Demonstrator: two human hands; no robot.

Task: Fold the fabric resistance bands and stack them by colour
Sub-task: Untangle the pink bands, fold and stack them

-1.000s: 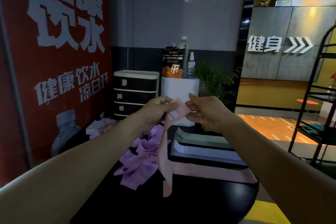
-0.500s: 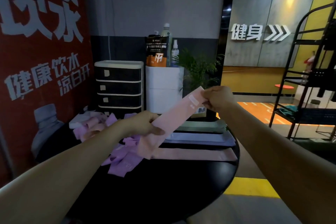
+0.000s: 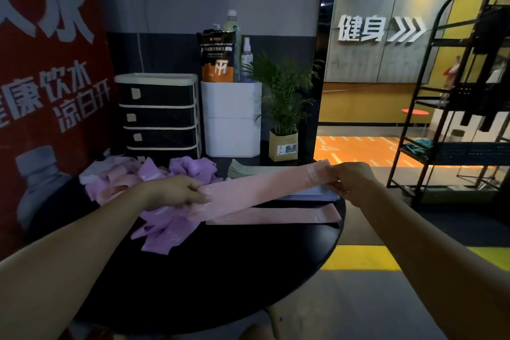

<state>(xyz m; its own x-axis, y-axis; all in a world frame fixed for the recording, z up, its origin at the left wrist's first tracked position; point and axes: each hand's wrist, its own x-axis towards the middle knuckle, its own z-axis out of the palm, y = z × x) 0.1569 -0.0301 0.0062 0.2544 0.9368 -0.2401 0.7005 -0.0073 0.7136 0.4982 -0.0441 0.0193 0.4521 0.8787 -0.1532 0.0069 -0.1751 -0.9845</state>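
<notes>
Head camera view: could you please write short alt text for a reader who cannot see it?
Two bare hands, left hand and right hand, hold a pink band stretched flat above a round black table, with jumbled purple bands at left.

A pink band [image 3: 259,192] is stretched flat above another pink band [image 3: 276,215], beside heaped purple bands [image 3: 168,226].
</notes>
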